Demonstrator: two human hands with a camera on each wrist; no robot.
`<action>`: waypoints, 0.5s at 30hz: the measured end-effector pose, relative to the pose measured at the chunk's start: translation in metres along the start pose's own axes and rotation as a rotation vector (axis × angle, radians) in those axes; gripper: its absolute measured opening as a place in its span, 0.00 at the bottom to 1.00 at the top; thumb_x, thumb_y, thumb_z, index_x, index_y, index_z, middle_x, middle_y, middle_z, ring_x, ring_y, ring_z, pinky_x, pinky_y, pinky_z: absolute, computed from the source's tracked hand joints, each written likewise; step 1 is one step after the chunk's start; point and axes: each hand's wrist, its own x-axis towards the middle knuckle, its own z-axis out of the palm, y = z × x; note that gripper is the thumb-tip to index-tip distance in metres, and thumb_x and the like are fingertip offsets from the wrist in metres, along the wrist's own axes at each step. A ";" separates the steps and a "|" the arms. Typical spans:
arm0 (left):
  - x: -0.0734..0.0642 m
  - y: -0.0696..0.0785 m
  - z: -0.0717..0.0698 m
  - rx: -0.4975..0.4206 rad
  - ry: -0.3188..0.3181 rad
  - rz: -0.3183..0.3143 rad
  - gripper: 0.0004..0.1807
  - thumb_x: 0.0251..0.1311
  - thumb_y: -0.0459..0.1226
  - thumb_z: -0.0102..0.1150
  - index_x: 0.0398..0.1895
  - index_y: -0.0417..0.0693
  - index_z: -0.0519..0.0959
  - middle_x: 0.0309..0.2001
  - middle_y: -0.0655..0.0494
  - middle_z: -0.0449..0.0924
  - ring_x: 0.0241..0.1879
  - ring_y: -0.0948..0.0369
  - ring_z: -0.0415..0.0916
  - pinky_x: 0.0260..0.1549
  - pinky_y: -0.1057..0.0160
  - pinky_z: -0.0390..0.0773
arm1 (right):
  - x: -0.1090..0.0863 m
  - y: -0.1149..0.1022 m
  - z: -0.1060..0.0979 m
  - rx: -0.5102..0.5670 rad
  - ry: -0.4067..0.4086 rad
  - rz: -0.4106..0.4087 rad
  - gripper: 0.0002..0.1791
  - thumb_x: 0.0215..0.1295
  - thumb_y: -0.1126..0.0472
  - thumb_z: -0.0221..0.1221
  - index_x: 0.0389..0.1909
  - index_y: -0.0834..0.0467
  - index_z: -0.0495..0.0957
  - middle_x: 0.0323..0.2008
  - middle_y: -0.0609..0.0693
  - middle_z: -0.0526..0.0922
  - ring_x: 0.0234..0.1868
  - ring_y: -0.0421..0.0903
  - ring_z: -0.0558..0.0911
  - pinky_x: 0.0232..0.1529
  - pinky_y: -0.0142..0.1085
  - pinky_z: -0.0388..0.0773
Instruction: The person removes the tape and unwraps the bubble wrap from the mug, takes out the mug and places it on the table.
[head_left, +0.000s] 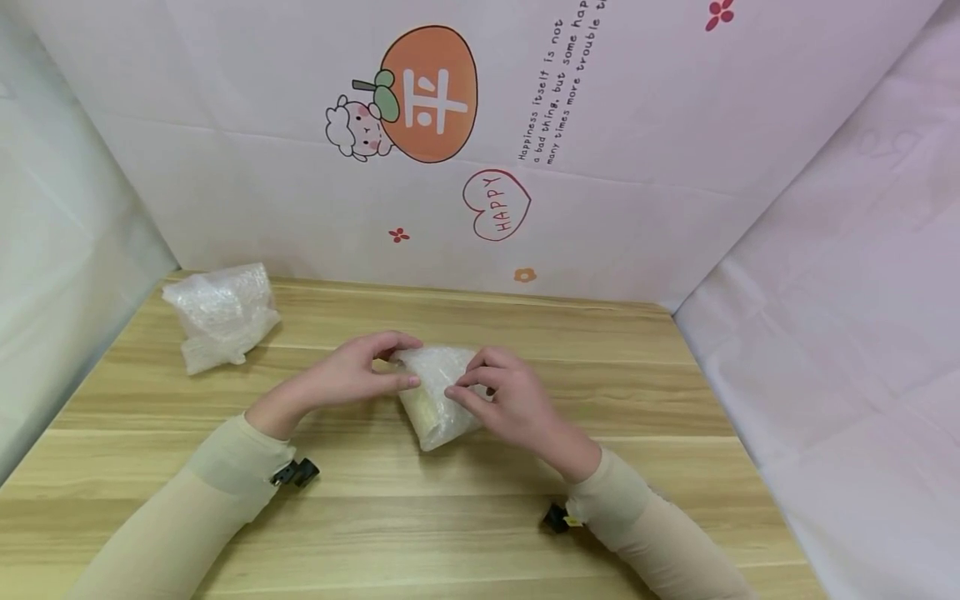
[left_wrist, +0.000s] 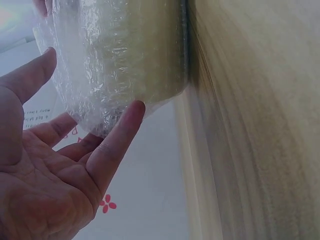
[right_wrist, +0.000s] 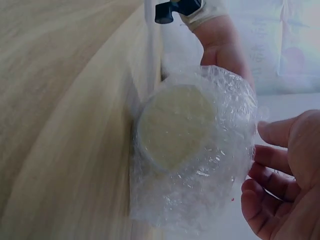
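Observation:
A pale-yellow round-ended thing [right_wrist: 176, 127], wrapped in clear bubble wrap [head_left: 448, 417], lies on its side on the wooden table. What it is exactly cannot be made out through the film. My left hand [head_left: 358, 367] is at its left end, fingers loosely extended; fingertips [left_wrist: 132, 111] touch the wrap. From the right, my right hand [head_left: 513, 396] reaches over the top with bent fingers, thumb and forefinger pinching the film. In the right wrist view, the thumb tip [right_wrist: 267, 131] meets the wrap's upper edge.
Another bubble-wrapped bundle [head_left: 225, 317] lies at the table's back left corner. Behind the table [head_left: 360, 533] rises a white printed backdrop [head_left: 300, 208], with white cloth walls at both sides. A small black camera [head_left: 296, 473] sits on the left wrist.

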 end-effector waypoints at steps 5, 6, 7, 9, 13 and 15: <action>-0.001 0.003 0.001 0.010 0.008 -0.002 0.35 0.73 0.52 0.74 0.75 0.45 0.78 0.70 0.48 0.82 0.68 0.47 0.78 0.69 0.37 0.78 | -0.001 -0.003 0.003 0.008 0.029 0.035 0.06 0.66 0.62 0.80 0.33 0.59 0.92 0.35 0.46 0.82 0.33 0.52 0.83 0.32 0.41 0.84; -0.001 0.003 0.001 0.013 0.008 -0.002 0.35 0.73 0.52 0.74 0.75 0.45 0.78 0.70 0.48 0.82 0.68 0.47 0.78 0.69 0.37 0.78 | -0.001 -0.004 0.004 0.008 0.034 0.038 0.06 0.66 0.63 0.80 0.33 0.60 0.93 0.35 0.47 0.82 0.33 0.52 0.83 0.32 0.40 0.85; -0.001 0.004 0.001 0.015 0.008 -0.003 0.35 0.72 0.52 0.74 0.75 0.46 0.78 0.70 0.48 0.82 0.68 0.47 0.78 0.68 0.38 0.78 | -0.001 -0.005 0.004 0.009 0.038 0.046 0.06 0.65 0.63 0.80 0.33 0.60 0.93 0.35 0.47 0.82 0.33 0.52 0.83 0.32 0.38 0.84; -0.001 0.005 0.001 0.019 0.008 -0.002 0.35 0.72 0.52 0.74 0.75 0.45 0.78 0.69 0.48 0.82 0.67 0.47 0.79 0.68 0.38 0.79 | -0.001 -0.008 0.004 0.012 0.042 0.063 0.06 0.65 0.63 0.80 0.32 0.60 0.93 0.34 0.48 0.83 0.32 0.51 0.83 0.32 0.34 0.83; 0.000 0.006 0.001 0.024 0.012 0.006 0.35 0.72 0.52 0.75 0.75 0.46 0.79 0.69 0.49 0.82 0.67 0.48 0.79 0.67 0.38 0.80 | -0.002 -0.012 0.004 0.042 0.042 0.126 0.05 0.65 0.64 0.80 0.32 0.59 0.93 0.34 0.49 0.84 0.30 0.51 0.83 0.31 0.31 0.80; 0.000 0.006 0.002 0.023 0.016 0.011 0.35 0.71 0.51 0.75 0.75 0.46 0.79 0.69 0.49 0.82 0.66 0.48 0.79 0.67 0.39 0.80 | -0.002 -0.013 0.004 0.064 0.034 0.168 0.06 0.64 0.64 0.80 0.32 0.59 0.92 0.35 0.47 0.84 0.31 0.50 0.83 0.31 0.31 0.80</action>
